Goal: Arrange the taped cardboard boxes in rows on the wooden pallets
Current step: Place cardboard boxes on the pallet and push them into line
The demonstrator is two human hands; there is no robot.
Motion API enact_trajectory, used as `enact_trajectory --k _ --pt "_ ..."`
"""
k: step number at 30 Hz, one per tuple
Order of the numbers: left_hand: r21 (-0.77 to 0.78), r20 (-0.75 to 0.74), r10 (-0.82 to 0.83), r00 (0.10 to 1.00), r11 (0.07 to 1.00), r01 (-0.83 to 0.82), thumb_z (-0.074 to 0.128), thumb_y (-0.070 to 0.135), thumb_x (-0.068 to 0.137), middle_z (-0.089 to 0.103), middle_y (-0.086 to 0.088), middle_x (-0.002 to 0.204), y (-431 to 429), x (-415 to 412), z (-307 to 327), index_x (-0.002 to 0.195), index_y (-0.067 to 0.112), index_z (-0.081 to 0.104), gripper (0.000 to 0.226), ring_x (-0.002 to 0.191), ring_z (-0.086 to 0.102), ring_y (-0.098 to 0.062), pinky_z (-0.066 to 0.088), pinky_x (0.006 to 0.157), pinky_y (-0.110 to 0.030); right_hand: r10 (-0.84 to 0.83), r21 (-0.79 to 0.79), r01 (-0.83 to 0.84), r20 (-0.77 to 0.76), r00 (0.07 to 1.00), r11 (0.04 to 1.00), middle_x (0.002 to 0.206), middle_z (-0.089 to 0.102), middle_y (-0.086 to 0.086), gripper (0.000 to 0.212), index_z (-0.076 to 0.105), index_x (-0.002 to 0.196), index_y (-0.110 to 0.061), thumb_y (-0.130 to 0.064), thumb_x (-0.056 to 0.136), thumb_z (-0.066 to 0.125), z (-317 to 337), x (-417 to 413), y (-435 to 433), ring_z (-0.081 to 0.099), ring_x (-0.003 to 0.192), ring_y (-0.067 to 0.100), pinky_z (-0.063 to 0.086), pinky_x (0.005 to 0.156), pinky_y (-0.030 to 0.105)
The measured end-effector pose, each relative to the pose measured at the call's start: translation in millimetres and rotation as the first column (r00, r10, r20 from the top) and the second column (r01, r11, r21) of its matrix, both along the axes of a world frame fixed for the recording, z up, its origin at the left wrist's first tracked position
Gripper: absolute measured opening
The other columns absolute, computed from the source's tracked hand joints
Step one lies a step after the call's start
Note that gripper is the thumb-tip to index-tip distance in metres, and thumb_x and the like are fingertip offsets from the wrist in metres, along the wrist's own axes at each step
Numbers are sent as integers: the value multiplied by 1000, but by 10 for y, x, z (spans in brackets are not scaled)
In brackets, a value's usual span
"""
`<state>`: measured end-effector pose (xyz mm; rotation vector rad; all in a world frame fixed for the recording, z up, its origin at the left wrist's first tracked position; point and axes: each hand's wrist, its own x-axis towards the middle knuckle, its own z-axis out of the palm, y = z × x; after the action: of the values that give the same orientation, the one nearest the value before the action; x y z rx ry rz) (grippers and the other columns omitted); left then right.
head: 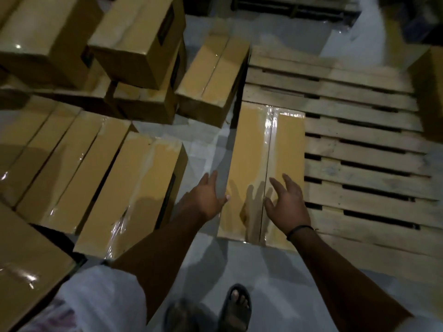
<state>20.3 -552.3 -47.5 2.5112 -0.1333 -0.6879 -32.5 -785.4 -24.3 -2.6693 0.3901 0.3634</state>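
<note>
Head view, my left hand (211,197): fingers straight and close together, laid along the left side of the taped box (261,152), with the thumb at its top edge. They grip nothing.
Head view, my right hand (287,204): fingers spread and relaxed over the box's near end, just right of the tape seam. Their shadow falls on the lid, so I cannot tell whether they touch it.
Taped box: under and ahead of my fingertips, lying lengthwise on the left edge of the wooden pallet (359,149). I judge it starts a row and sits tight to that edge so others can pack in beside it.
Bare slats: everything right of my right fingers, room for that row.
Waiting boxes (103,178): left of my left fingers, on the floor, near enough for short carries.
Step in hand: one hand on each side suggests squaring the box or letting it go.
</note>
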Motion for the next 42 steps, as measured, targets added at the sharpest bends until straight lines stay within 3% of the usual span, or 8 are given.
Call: enact_trajectory --k 4,8,15,23,31,36,42 --pt "-91 -15 84 996 992 -85 58 53 99 15 -6 171 -131 400 -18 165 23 6 89 153 26 -29 34 118 -42 68 -27 -68 16 998 997 165 23 10 63 38 154 -26 -35 96 62 -8 658 -12 20 150 31 26 121 45" --pt "-182 -1 181 984 967 -178 63 45 99 27 -7 167 -381 924 -230 165 24 4 91 147 37 -31 39 111 -41 75 17 -75 7 997 997 166 23 9 65 39 154 -24 -34 95 65 -237 1391 47 20 151 32 26 121 46" --pt "-257 -122 140 983 952 -168 65 38 97 36 -6 162 -614 1832 -728 164 26 13 86 143 42 -30 42 113 -44 110 -30 -112 -61 992 993 163 25 15 67 38 154 -20 -32 94 66 -677 2588 24 20 149 36 28 121 51" --pt "-265 -204 91 975 953 -145 68 29 98 43 -3 158 -648 2562 -783 163 28 20 81 142 44 -25 41 115 -44 117 -89 -141 -231 966 986 168 9 7 79 21 159 -31 -40 94 65 -697 3642 -30 5 153 39 23 121 59" --pt "-296 -386 -29 922 951 -94 64 24 97 59 -12 138 -878 2986 -894 163 36 3 91 117 61 -30 52 99 -50 181 -68 -217 -351 919 974 169 9 3 88 9 160 -40 -49 93 65 -858 4046 -53 3 154 38 23 118 63" --pt "-318 -380 3 925 939 -133 57 10 100 65 -16 129 -897 2960 -979 164 31 1 88 106 66 -28 54 95 -50 195 -69 -233 -352 915 970 168 15 4 86 11 160 -39 -46 94 65 -881 4058 -103 6 154 36 26 117 62" --pt "-321 -386 -22 922 940 -113 60 9 99 66 -16 122 -901 3084 -925 164 27 0 90 100 67 -27 57 91 -46 206 -86 -250 -349 914 964 167 18 6 88 12 160 -39 -50 92 66 -925 4085 -138 9 153 36 27 114 62"
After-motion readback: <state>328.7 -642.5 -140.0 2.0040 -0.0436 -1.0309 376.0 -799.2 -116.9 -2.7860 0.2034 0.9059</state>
